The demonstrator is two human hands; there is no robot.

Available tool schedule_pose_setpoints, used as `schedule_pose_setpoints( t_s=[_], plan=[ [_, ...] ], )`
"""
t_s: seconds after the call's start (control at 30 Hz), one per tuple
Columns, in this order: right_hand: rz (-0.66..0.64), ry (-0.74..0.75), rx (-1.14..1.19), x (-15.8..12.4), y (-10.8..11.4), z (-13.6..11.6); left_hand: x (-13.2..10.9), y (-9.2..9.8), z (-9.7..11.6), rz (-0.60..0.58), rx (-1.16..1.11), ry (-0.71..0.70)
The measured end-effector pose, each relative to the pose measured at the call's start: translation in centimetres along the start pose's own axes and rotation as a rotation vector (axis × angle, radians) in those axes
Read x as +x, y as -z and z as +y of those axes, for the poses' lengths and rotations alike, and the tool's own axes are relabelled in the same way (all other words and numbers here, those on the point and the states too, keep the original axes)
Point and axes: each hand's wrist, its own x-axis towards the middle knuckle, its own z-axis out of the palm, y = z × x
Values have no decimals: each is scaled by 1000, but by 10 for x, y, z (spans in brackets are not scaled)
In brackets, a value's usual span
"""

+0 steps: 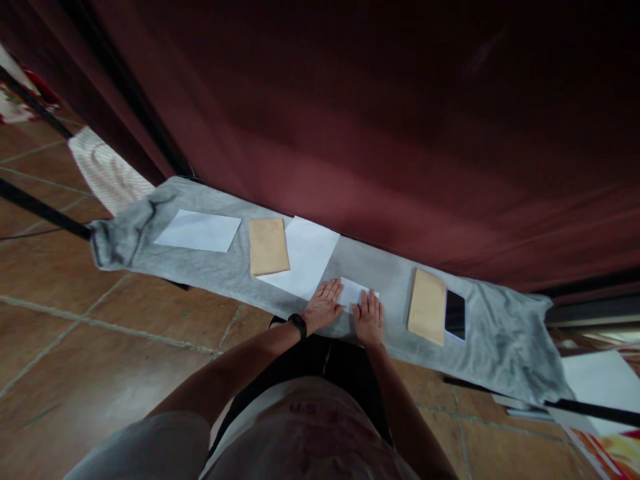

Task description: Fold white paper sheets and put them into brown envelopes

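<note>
A small folded sheet of white paper lies on the grey cloth near its front edge. My left hand, with a dark band on the wrist, rests flat over the paper's left end. On its right end my right hand presses down, fingers stretched out. Neither hand grips anything. Just behind my left hand lies a larger white sheet, partly covered by a stack of brown envelopes.
Another white sheet lies at the left. To the right are more brown envelopes and a dark-screened phone. The grey cloth drapes a narrow bench, bunched at both ends. A dark red curtain hangs behind it.
</note>
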Motion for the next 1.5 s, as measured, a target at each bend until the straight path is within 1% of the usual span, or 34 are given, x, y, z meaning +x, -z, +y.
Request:
schedule_pose_setpoints(
  t_s=[0.13,0.27,0.4,0.5,0.6,0.73,0.87,0.97,1.2,1.33,1.5],
  plan=[
    [43,-3,7,-4,-1,5,-5,2,-2,6,19,-14],
    [72,0,4,-10,-2,12,-10,8,-4,-12,50,-63],
    [80,8,14,-15,-2,16,-15,14,-6,-24,70,-98],
    [67,-21,22,-13,1,16,-17,17,-6,-32,76,-106],
    [28,-43,36,-3,7,9,-18,19,-8,-31,66,-89],
    [-74,35,60,13,14,-8,-18,23,-12,-15,46,-81],
    [-128,92,60,19,14,-23,-18,25,-11,-1,21,-155],
    [-141,100,61,20,12,-28,-18,23,-7,-24,-3,-208],
    [-143,39,76,24,11,-22,-17,19,-3,-2,-61,-195],
    [-134,24,69,24,9,-20,-10,17,4,-6,-45,-172],
    [-142,27,38,23,9,-21,5,6,11,-8,-49,-120]
  ],
)
